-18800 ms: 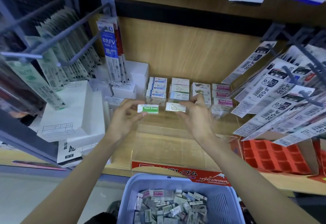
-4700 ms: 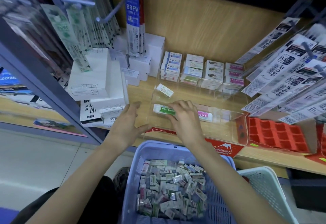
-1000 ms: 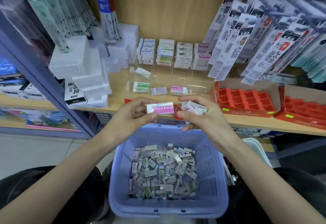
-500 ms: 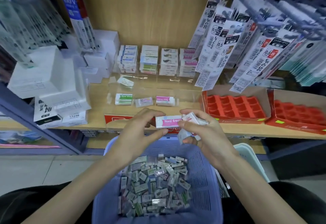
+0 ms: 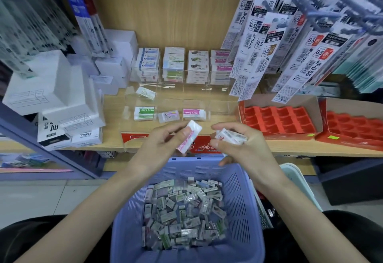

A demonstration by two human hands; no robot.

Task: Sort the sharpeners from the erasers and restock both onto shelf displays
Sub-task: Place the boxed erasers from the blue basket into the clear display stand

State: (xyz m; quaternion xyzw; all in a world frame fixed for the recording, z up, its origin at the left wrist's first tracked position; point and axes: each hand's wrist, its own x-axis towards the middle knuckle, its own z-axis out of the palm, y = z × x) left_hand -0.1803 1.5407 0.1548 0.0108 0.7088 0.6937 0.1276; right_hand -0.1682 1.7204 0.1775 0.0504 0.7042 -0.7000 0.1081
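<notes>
Wooden shop shelving (image 5: 116,105) carries a clear acrylic divided tray (image 5: 221,107), where a green-sleeved eraser (image 5: 144,112) and a pink-sleeved eraser (image 5: 193,112) lie in separate front compartments. Just in front of the shelf edge, the left hand (image 5: 159,149) pinches a white block eraser with a pink paper sleeve (image 5: 189,136) between thumb and fingers, tilted on end. The right hand (image 5: 244,149) curls round a small clutch of film-wrapped erasers (image 5: 231,135). Beneath both sits a lavender perforated plastic basket (image 5: 246,200) holding a loose heap of wrapped pieces. These blocks look light, firm and slightly rubbery. The film wrap is probably slick, so a pinch across the long flat faces, over the sleeve, should hold best. Little seems fragile, though a loose sleeve could slide off.
</notes>
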